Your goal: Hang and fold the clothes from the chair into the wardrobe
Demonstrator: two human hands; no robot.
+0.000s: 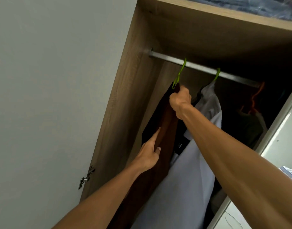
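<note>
Bare forearms reach in. The right hand clenches the top of the long dark-brown garment, hung by a lime-green plastic hanger on the metal rail of the wooden wardrobe. The left hand pinches its edge lower down.

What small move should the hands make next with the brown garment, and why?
Probably the right hand should gently let go of the green hanger while the left hand steadies the brown garment. The hanger's hook already seems to sit over the rail, beside the white shirt, so it likely needs no more carrying.
</note>
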